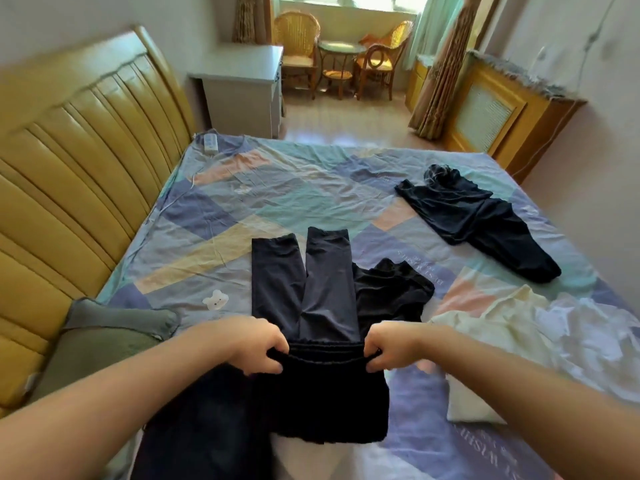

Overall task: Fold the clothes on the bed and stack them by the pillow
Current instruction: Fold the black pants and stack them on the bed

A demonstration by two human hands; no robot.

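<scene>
Both hands are on the dark trousers (322, 289) at the lower middle of the frame, the left hand (254, 346) gripping one end of the waistband and the right hand (389, 348) the other, fingers (273, 358) curled round the bunched elastic and pinching it from each side. The two legs run away up the frame, lying flat on the patchwork bed (242, 209), split in a narrow V with the cuffs side by side near the centre. The waist end looks lifted and doubled toward the person, so the step in hand reads as squaring up the trousers for a fold. To do it well, the person would want to keep the waistband taut between the hands, lay one leg squarely over the other so the seams match, then smooth the cloth before bringing the waist to the cuffs. One thing to watch: a black top (391, 292) lies just right of the legs, touching or tucked under them, and could drag along. The grey-green pillow (110, 337) sits at the lower left against the yellow headboard (69, 161), and no folded stack shows there yet. Plenty is left: another dark garment (474, 220) lies crumpled at the right of the frame, a cream shirt (485, 323) and white cloth (595, 337) are heaped at the lower right, and more dark fabric (201, 427) spreads beneath the left forearm. Early days, by the look of it.
</scene>
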